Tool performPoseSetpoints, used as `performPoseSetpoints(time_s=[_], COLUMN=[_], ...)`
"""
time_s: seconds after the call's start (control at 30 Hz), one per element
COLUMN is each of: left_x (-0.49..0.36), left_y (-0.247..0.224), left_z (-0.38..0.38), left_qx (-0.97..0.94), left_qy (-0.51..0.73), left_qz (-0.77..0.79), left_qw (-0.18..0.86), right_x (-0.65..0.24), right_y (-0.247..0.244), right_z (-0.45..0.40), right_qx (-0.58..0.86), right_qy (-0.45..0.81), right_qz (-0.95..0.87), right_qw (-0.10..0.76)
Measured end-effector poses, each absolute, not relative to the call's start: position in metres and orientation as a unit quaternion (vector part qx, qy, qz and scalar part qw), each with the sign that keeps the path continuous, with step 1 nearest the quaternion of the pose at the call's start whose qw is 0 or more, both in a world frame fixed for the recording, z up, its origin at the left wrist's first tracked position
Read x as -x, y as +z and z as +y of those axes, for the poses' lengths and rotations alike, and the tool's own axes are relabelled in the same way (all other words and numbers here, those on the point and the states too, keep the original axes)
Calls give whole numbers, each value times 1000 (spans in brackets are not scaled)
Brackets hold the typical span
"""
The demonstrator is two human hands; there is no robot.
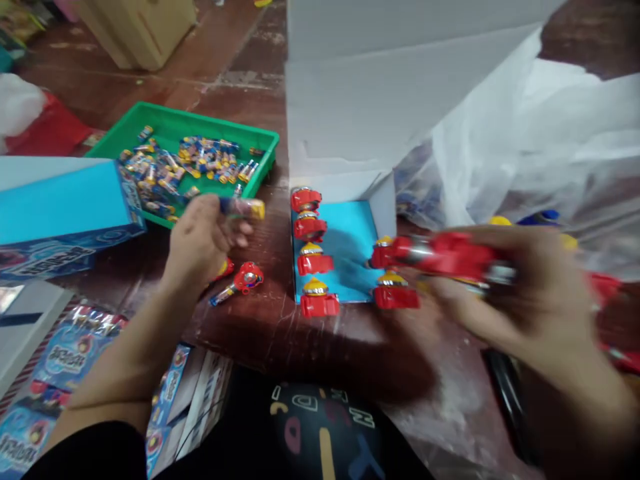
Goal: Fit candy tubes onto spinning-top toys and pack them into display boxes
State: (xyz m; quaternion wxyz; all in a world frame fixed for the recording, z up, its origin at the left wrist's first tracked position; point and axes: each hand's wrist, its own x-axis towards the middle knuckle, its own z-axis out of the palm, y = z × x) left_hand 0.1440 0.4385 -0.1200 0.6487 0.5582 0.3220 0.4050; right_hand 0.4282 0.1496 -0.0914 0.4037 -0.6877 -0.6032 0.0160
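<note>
My left hand [203,233] pinches a small printed tube with a yellow end [245,208], held sideways just past the near right corner of the green tray [200,119]. My right hand [530,300], smeared by motion, grips a red plastic toy with a silvery band [445,255] to the right of an open display box [345,233]. Inside that box, red toys with silver and yellow tops [315,263] stand in a column along the left side. Two more red toys [395,291] are at its front right. A red toy with a tube attached [240,281] lies below my left hand.
Many small tubes [215,160] fill the green tray. A blue printed box [65,227] stands at left, with packaged sets [70,353] nearer me. Clear plastic bags [480,147] lie at right beside a black object [507,400]. A cardboard carton [140,30] sits behind.
</note>
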Motion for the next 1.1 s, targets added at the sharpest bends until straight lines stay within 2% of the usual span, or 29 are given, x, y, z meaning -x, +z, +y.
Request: performPoseSetpoints(time_s=[0.1,0.2,0.3,0.37,0.47,0.57,0.63,0.8,0.87,0.93,1.03,1.1], left_x=[-151,-152,-149,-146,-145,-145,-143,-127,-119,-110,-88,-66], left_y=[-115,-113,-111,-108,-108,-113,-115,-115,-118,-125,-147,-170], left_z=[356,328,333,336,333,327,325,313,303,294,293,302], left_qx=[-469,-469,-573,-680,-853,-920,-922,-815,-793,-825,-880,-898], left_qy=[308,223,98,61,157,258,262,148,152,205,272,305], left_qz=[300,273,220,184,109,14,1,115,127,98,64,116], left_qw=[771,810,783,707,485,293,286,548,576,518,383,294], right_x=[-396,-385,-385,-385,-378,-373,-374,-390,-387,-376,-366,-382], right_y=[-91,-93,-94,-96,-98,-92,-86,-80,-81,-79,-77,-86], right_z=[191,205,195,186,174,164,156,135,132,132,137,143], right_qx=[618,557,528,525,566,623,628,559,546,554,554,560], right_qy=[25,20,7,8,93,231,252,75,15,2,60,95], right_qz=[-692,-754,-783,-785,-743,-663,-654,-782,-802,-793,-784,-773], right_qw=[372,349,329,328,345,346,338,265,241,254,275,283])
